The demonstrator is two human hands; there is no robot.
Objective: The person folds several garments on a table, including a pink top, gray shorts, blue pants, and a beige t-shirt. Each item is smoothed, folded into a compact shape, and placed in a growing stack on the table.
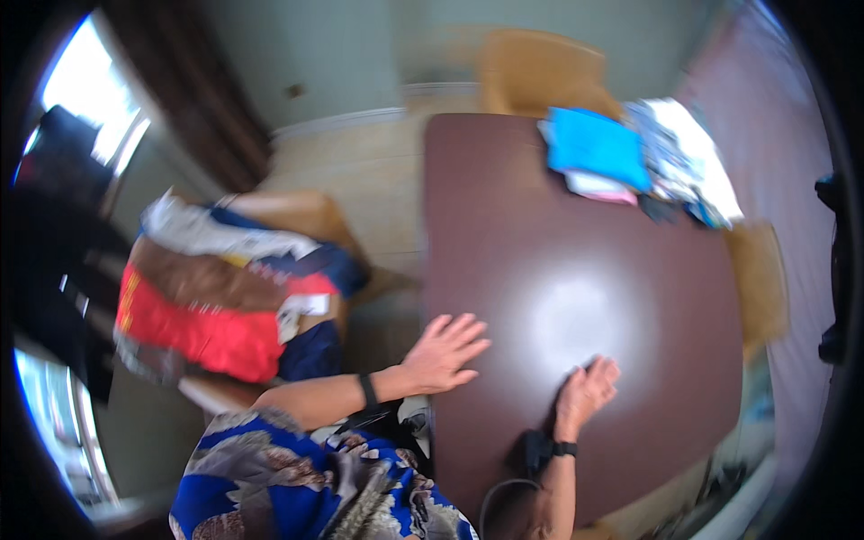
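Observation:
My left hand (445, 354), a black band around its wrist, is over the near left edge of a dark reddish-brown table (486, 223). Its fingers are spread and nothing is in them. Farther right, my right hand (586, 395) is over the tabletop, also with a black wristband. That hand looks empty, its fingers loosely extended; blur hides whether either palm touches the surface. A small black object (536, 451) lies beside the right wrist, too blurred to name.
Folded clothes, a bright blue piece (597, 148) on top, sit at the table's far right corner beside patterned and white cloth (682, 155). Red, brown and navy garments (209, 337) cover a tan chair (290, 209) on the left. More tan chairs (543, 71) stand around the table.

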